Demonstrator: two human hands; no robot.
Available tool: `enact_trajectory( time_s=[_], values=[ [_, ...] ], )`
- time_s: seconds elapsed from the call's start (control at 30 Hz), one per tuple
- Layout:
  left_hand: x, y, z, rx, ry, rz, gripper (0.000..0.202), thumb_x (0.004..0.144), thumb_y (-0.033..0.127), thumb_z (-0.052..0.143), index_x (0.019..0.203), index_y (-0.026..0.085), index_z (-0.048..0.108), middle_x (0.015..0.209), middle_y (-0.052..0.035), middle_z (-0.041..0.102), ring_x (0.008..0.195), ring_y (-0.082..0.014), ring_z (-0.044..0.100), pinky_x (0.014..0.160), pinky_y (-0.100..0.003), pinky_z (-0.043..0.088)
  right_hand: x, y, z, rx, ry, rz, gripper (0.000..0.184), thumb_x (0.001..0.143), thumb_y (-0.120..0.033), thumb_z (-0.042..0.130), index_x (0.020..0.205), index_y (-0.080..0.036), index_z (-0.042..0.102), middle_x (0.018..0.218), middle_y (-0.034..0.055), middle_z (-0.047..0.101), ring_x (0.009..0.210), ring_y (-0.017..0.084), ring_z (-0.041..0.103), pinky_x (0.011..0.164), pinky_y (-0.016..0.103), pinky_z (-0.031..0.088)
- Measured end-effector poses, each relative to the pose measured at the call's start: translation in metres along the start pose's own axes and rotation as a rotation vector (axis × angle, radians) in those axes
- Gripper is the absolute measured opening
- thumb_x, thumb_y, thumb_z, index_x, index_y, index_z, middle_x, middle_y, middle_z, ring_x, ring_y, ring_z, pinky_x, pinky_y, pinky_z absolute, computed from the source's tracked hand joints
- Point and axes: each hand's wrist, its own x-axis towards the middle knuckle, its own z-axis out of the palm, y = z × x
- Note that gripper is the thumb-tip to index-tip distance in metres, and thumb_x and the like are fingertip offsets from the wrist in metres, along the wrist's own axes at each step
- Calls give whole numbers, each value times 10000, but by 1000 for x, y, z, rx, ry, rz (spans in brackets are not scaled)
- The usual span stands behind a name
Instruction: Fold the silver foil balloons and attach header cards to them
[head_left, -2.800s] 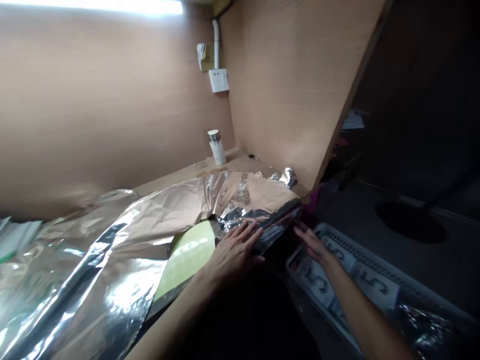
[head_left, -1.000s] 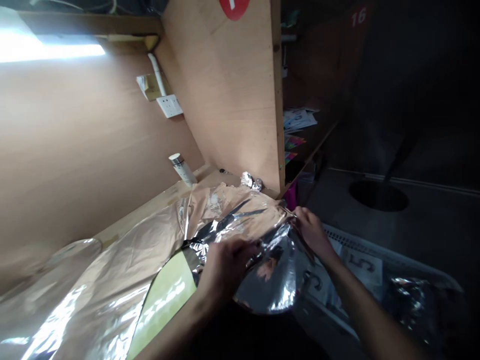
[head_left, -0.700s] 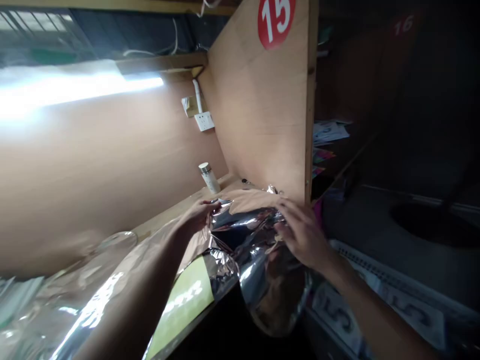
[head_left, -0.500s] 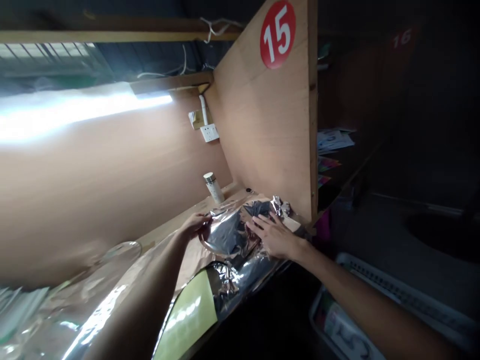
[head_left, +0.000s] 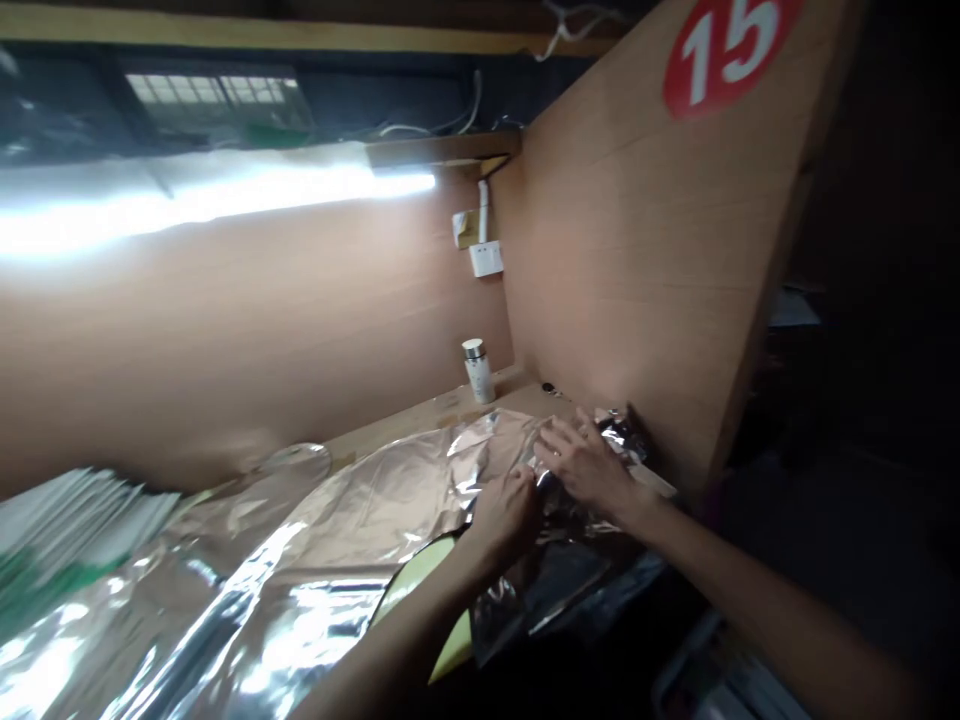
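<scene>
A large crinkled sheet of silver foil (head_left: 352,520) covers the wooden bench. Its right end is bunched into a dark shiny wad (head_left: 570,560) that hangs over the bench's front edge. My left hand (head_left: 504,512) is curled on the foil at the wad's left side. My right hand (head_left: 585,465) lies on top of the crumpled foil near the partition, fingers bent and pressing it. The two hands almost touch. A yellow-green sheet (head_left: 420,570) peeks out from under the foil below my left wrist.
A wooden partition (head_left: 637,270) with a red "15" disc (head_left: 720,45) walls off the right side. A small white bottle with a metal cap (head_left: 477,370) stands in the back corner under a wall socket (head_left: 486,258). Stacked white sheets (head_left: 67,520) lie at far left.
My view has swung left and up. My left hand came back from the far edge of the foil to the wad. My right hand shifted toward the partition, and the foil bundle is pressed flatter.
</scene>
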Motion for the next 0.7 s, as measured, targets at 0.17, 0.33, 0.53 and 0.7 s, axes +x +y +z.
enact_trajectory(
  time_s=[0.17,0.33,0.53,0.7],
  values=[
    [7,-3,-47,-379,228,-110,251,941,357,559,796,178,658,789,-91,691,874,-261,707,783,-330,550,23,-26,-36,39,515,81,473,1005,-223,506,1476,-182,526,1598,171,416,1485,328,346,1221,574,197],
    [-15,-13,-97,-616,411,-198,357,1019,263,310,1026,125,639,870,-126,712,861,-241,739,750,-376,610,71,-74,-22,360,392,83,485,1063,-363,384,1477,-161,538,1546,171,484,1443,306,408,1179,499,316],
    [-55,-38,-136,-439,586,-234,376,941,175,471,1291,70,562,1132,-215,709,1123,-322,692,969,-507,554,111,-135,39,486,-370,-146,636,1048,-571,295,1588,-247,384,1638,156,359,1506,362,314,1202,604,210],
    [-81,-52,-159,300,499,-68,677,945,440,573,1546,181,403,1658,-166,317,1558,-333,213,1255,-513,202,110,-155,53,398,-386,23,590,1015,-577,396,1480,-240,530,1539,171,495,1425,337,442,1158,558,299]
  ],
)
